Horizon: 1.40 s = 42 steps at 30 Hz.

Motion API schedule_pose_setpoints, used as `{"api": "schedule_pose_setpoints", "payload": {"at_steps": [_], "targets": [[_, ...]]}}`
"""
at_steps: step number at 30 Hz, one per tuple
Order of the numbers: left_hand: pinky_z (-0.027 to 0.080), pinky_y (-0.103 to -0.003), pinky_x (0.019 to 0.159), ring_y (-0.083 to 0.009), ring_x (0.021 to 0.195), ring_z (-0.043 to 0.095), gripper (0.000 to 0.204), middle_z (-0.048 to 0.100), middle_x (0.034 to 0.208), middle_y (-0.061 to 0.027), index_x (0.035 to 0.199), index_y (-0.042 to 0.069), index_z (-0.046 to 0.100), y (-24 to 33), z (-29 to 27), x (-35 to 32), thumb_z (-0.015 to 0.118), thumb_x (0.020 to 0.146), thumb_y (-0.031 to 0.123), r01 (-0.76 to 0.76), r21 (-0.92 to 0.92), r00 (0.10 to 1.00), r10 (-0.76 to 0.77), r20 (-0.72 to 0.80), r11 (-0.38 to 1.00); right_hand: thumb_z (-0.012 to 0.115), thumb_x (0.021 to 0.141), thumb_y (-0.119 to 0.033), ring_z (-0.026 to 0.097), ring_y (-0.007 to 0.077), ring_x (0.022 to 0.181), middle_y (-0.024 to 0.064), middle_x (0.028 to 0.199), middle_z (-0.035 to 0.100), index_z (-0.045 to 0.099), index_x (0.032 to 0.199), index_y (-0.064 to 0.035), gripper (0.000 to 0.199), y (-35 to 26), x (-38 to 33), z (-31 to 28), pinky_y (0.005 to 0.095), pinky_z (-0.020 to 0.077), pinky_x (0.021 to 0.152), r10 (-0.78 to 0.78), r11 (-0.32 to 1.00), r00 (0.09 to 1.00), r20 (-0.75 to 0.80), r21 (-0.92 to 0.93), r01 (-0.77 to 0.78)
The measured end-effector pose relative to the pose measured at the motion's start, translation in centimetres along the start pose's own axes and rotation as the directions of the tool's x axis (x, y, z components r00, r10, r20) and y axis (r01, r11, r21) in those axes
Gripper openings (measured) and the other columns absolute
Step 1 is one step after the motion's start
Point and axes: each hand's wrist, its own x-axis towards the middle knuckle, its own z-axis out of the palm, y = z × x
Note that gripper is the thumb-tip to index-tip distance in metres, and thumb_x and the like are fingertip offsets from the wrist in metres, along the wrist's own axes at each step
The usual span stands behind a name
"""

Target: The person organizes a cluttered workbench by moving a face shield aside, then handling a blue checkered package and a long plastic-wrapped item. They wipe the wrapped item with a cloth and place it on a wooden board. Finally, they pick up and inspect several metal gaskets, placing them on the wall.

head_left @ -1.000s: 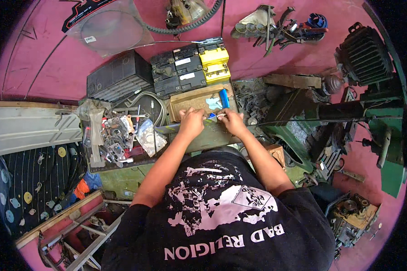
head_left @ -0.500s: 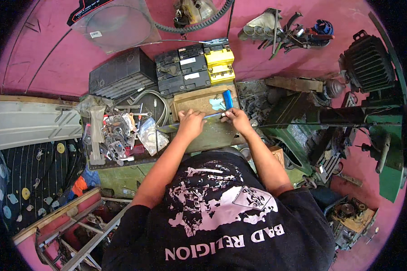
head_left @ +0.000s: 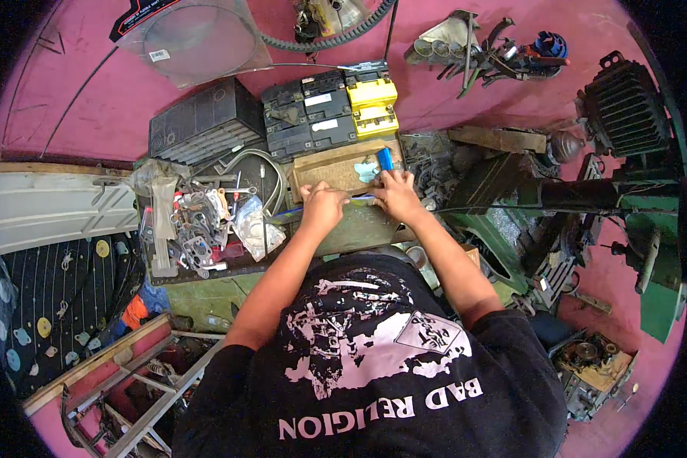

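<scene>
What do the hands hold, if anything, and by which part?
Cannot be told; left hand and right hand are at the near edge of the cardboard tray.

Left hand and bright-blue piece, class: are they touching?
Apart: the head view shows part of the brown tray between the left hand and the bright-blue piece.

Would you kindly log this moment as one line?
left hand: near edge of brown tray; right hand: same edge, beside blue object; behind tray: yellow batteries

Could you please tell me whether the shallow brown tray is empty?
The tray is not empty: a pale blue piece lies on its floor, beside a brighter blue object near the right hand.
</scene>
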Motion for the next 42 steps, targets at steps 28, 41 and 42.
{"api": "schedule_pose_setpoints", "payload": {"at_steps": [28,41,42], "targets": [[0.035,-0.048,0.091,-0.0210,0.090,0.062,0.009,0.071,0.080,-0.0016,0.090,0.019,0.079,-0.2,-0.3,-0.8,0.072,0.085,0.022,0.069,-0.064,0.997,-0.071,-0.031,0.996,0.068,0.092,-0.035,0.054,0.0254,0.121,0.0045,0.115,0.066,0.075,0.110,-0.0190,0.025,-0.8,-2.2,0.1,0.0523,0.0312,0.095,0.143,0.868,0.955,0.259,0.430,-0.247],[0.035,-0.046,0.093,-0.0207,0.088,0.063,0.010,0.071,0.080,-0.0006,0.090,0.018,0.080,0.5,-1.2,-2.0,0.073,0.084,0.022,0.049,-0.090,0.993,-0.058,-0.103,0.995,0.061,0.098,-0.029,0.059,0.0317,0.108,0.0152,0.118,0.063,0.070,0.116,-0.0075,0.030,0.6,-1.6,1.4,0.0418,0.0442,0.094,-0.128,0.491,0.858,0.497,0.784,-0.380],[0.035,-0.047,0.093,-0.0205,0.089,0.063,0.010,0.072,0.081,-0.0003,0.090,0.018,0.080,0.6,-1.0,-2.3,0.073,0.084,0.023,0.043,-0.096,0.994,-0.052,-0.095,0.994,0.061,0.097,-0.028,0.058,0.0317,0.112,0.0149,0.120,0.063,0.070,0.116,-0.0076,0.030,0.5,-1.4,1.2,0.0445,0.0431,0.097,-0.148,0.527,0.829,0.539,0.752,-0.396]]}}
